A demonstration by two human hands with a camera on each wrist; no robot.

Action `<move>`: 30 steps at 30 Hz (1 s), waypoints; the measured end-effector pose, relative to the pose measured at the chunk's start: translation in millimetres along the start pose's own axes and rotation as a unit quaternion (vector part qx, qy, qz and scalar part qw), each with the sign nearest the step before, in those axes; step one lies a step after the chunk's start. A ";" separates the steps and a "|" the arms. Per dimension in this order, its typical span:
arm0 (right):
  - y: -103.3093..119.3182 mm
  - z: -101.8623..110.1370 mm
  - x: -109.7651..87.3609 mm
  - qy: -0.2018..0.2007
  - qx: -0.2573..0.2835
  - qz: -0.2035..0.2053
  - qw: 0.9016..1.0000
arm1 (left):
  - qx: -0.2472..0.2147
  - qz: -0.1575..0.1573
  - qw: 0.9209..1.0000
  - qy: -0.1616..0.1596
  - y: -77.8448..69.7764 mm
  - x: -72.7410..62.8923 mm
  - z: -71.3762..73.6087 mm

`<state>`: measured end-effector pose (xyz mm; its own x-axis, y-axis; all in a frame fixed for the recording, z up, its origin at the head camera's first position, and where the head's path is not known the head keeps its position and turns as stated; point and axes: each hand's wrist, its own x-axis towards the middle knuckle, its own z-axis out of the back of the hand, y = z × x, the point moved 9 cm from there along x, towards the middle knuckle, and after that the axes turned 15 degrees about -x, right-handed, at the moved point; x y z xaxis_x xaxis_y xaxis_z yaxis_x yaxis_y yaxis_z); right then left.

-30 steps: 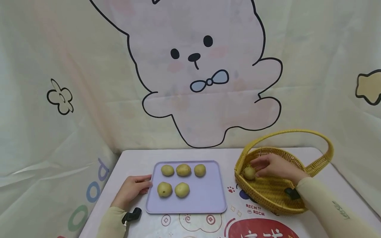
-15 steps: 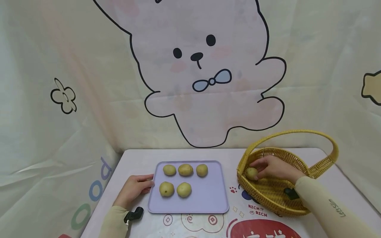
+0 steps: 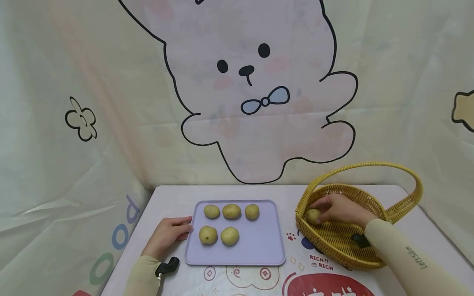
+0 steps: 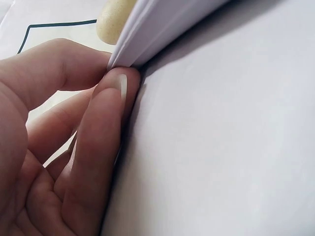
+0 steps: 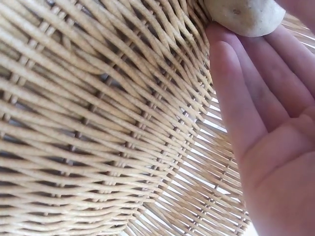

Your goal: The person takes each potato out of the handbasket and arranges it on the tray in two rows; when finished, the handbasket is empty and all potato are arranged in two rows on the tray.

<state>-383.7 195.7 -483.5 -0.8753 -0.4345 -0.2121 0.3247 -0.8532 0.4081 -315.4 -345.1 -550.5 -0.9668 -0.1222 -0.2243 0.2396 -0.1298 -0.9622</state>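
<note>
Inside the yellow wicker basket [image 3: 338,242], toward its left end, my right hand [image 3: 338,209] grips a small potato [image 3: 312,216] between thumb and fingers. The right wrist view shows the potato [image 5: 246,15] against those fingertips, close to the woven wall. My left hand [image 3: 166,235] holds the left edge of a lilac tray [image 3: 259,246], and in the left wrist view the fingertips pinch its rim [image 4: 142,42]. On the tray lie several potatoes in two rows, three behind, such as the middle one [image 3: 231,211], and two in front, such as the left one [image 3: 208,235].
The basket's tall arched handle [image 3: 364,164] rises over the right forearm. A white table [image 3: 174,197] with a printed cover carries tray and basket. Behind it hangs a curtain [image 3: 259,135] with a cartoon animal. Black camera mounts [image 3: 168,266] sit at both wrists.
My right fingers have closed round the potato in the basket and drawn slightly toward it. The left hand stays at the tray edge. The whole head view has shifted a little.
</note>
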 end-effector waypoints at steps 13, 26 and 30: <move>7.1 38.3 -34.3 -0.053 -0.037 -0.025 0.998 | 0.019 0.000 1.000 0.004 1.9 1.7 -1.7; 47.1 28.7 -87.6 -0.056 0.103 -0.039 0.992 | 0.006 0.010 1.000 -0.001 1.9 0.6 -0.2; 76.1 11.5 -80.1 -0.055 0.143 0.001 0.988 | 0.005 0.006 1.000 0.002 1.5 1.2 -0.4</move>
<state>-292.9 169.0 -425.3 -0.9133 -0.3894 -0.1194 0.2265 -0.7293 0.6457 -316.2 -345.1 -552.3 -0.9644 -0.1202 -0.2355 0.2511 -0.1375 -0.9581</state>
